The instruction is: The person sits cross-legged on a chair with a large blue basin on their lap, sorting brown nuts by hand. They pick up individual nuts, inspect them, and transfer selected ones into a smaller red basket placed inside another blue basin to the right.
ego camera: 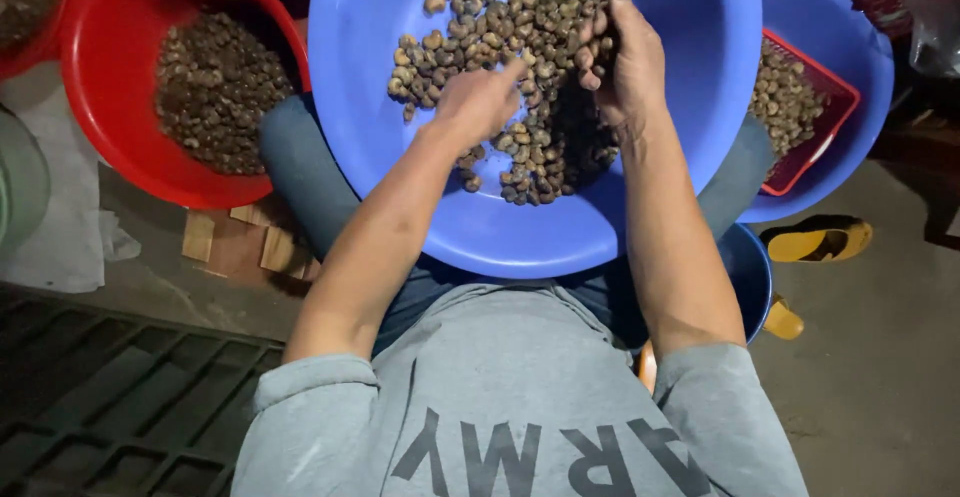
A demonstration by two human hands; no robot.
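A big blue basin (690, 27) rests on my lap and holds a heap of brown-grey nuts (500, 27). My left hand (478, 100) lies over the nuts in the middle of the basin, its forefinger stretched out onto the heap and the other fingers curled; whether it holds a nut is hidden. My right hand (622, 52) stands edge-up in the heap to the right, fingers bent around several nuts.
A red basin (110, 17) with similar nuts (215, 87) sits at the left. At the right, a second blue basin (860, 47) holds a red basket (815, 122) of paler nuts. Yellow sandals (818, 241) lie on the concrete floor. A metal grate (100, 407) is at lower left.
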